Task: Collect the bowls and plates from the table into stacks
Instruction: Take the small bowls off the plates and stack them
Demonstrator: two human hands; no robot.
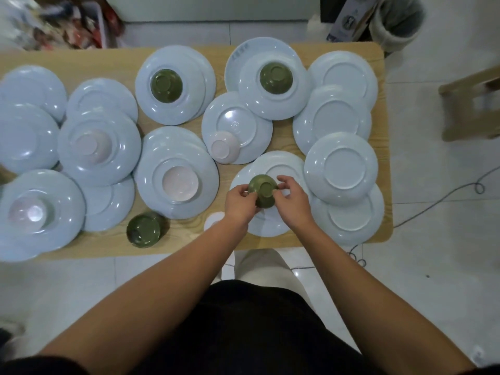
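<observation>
Many pale blue plates lie upside down all over the wooden table. Both hands hold one upturned green bowl over a plate at the front right. My left hand grips its left side and my right hand its right side. More green bowls rest inverted on plates at the back, and another green bowl stands on the bare table near the front edge. Pink bowls sit on other plates.
A small pink bowl rim peeks out beside my left wrist. A wooden stool stands right of the table, a cable trails on the tiled floor, and a bin and cluttered boxes sit behind.
</observation>
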